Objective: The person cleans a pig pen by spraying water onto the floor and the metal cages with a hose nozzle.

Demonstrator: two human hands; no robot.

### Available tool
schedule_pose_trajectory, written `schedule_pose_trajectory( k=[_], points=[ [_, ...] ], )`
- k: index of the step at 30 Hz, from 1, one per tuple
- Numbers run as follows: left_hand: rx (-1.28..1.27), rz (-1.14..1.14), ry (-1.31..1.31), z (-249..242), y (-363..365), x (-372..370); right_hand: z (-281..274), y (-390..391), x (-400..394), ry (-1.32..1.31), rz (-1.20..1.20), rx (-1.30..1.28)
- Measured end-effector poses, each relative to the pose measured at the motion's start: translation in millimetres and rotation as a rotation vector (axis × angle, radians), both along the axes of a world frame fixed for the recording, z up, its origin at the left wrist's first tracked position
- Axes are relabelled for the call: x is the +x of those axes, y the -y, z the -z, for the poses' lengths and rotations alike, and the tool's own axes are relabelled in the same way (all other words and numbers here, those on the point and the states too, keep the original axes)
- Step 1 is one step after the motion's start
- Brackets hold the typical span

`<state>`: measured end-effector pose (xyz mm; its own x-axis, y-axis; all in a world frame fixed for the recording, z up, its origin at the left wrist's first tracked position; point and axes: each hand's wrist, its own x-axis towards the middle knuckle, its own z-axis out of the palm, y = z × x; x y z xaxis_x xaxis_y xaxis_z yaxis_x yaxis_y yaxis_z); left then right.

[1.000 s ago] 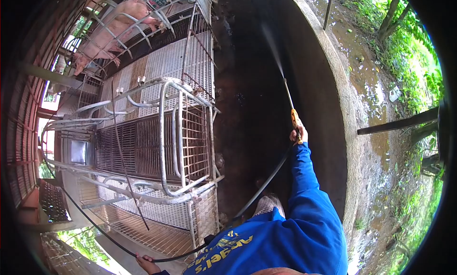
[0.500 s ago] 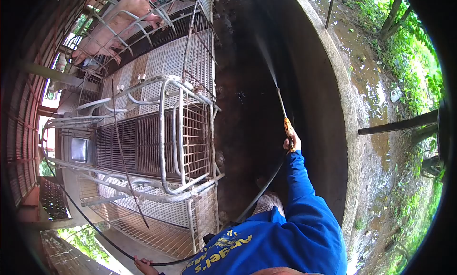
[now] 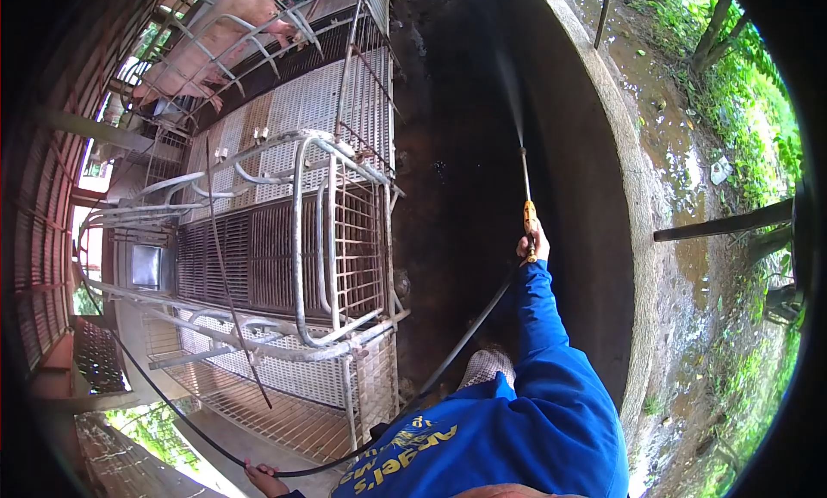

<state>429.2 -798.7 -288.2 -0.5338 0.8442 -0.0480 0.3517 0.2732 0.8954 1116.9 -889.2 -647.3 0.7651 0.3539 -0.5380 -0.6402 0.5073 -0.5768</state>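
My right hand (image 3: 533,239) is closed around the grip of a yellow pressure washer gun (image 3: 529,212). Its thin metal lance points away from me, and a fan of water spray (image 3: 511,89) leaves the tip toward the dark floor. From the gun's lower end a black hose (image 3: 472,330) runs back past my blue sleeve and body. At the lower left, my left hand (image 3: 265,478) is wrapped round that dark hose, which continues up and left over the pen rails.
Metal farrowing crates (image 3: 301,239) with slatted flooring line the left. A pig (image 3: 211,54) lies behind rails at the upper left. To the right, a low concrete wall (image 3: 637,239) borders the dark wet floor (image 3: 448,196); muddy ground and plants lie beyond.
The gun's lance and its spray have swung a little to the right, the lance now pointing more straight ahead. My left hand still holds the hose, nearly in place.
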Motion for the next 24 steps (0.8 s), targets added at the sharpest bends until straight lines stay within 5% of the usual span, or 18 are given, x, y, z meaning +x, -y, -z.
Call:
schedule_pose_trajectory(
  k=[24],
  points=[
    [0.012, 0.045, 0.103, 20, -16, 5, -34, -36, 51, 0.099, -0.050, 0.045]
  ],
)
